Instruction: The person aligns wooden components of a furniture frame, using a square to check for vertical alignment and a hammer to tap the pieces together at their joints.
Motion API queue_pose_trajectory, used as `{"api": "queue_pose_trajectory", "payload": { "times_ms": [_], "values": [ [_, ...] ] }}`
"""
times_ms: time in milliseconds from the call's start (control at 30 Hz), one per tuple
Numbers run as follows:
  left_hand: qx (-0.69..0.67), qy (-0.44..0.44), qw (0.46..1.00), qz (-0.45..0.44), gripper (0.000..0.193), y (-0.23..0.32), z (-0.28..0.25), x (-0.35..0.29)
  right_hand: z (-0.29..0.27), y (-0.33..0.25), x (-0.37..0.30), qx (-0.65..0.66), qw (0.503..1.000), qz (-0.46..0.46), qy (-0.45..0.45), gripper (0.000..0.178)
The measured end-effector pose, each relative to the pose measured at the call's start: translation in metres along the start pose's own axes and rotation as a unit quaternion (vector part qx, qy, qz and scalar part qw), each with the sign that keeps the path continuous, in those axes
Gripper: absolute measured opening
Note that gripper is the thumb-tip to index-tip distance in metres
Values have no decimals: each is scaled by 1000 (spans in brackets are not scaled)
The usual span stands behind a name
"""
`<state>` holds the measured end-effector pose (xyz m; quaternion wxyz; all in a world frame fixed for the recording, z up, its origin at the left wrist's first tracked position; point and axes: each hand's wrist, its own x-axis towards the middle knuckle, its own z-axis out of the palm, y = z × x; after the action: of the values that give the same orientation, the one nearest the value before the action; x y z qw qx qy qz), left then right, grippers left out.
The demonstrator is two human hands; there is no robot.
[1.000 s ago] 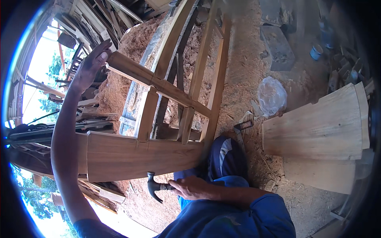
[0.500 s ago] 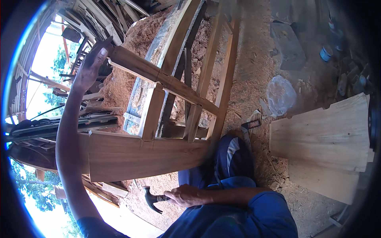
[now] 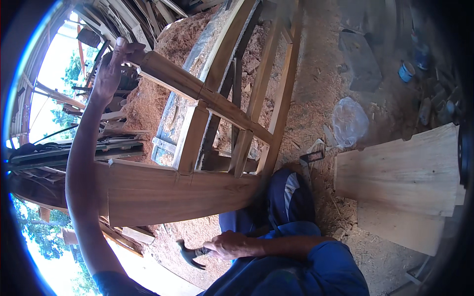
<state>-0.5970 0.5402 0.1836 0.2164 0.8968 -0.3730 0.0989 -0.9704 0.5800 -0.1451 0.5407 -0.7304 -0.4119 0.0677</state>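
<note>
A wooden frame of joined rails lies before me, with a long cross rail (image 3: 195, 88) running from upper left to lower right. My left hand (image 3: 112, 69) is at the rail's upper left end, thumb raised and fingers stretched toward the wood; whether they touch it is hard to tell. Below, a wide smooth wooden board (image 3: 182, 200) forms the near side of the frame, joined to short upright pieces (image 3: 191, 133). Low in front of my body, my right hand (image 3: 229, 245) is closed round the handle of a claw hammer (image 3: 190, 254), its head pointing left.
Wide planed boards (image 3: 400, 165) lie at right. A metal square (image 3: 312, 157) rests beside my knee, near a clear plastic bag (image 3: 350, 122). Farther off are a blue tin (image 3: 406, 72) and a grey slab (image 3: 359, 60). Sawdust (image 3: 153, 106) heaps beyond the frame; scrap timber stacks at left.
My left hand has turned at the rail's end, its thumb now pointing up and its fingers toward the wood. The hammer has stayed nearly still in my right hand.
</note>
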Motion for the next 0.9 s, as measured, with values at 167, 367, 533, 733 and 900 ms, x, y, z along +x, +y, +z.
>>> {"api": "queue_pose_trajectory", "payload": {
  "times_ms": [167,367,533,733,900],
  "values": [
    [-55,-26,998,-23,64,-33,-14,9,-12,-27,3,-11,992,94,79,35],
    [31,-14,999,-8,61,6,3,3,-5,-15,-1,97,977,128,139,35],
    [32,2,999,-22,60,12,6,-1,-22,-14,-5,7,993,99,71,38],
    [65,-12,998,2,54,6,1,2,-40,-2,-13,19,996,59,-60,35],
    [81,-33,996,-3,54,-17,-8,8,-55,7,-13,23,998,30,-47,43]
  ]
}}
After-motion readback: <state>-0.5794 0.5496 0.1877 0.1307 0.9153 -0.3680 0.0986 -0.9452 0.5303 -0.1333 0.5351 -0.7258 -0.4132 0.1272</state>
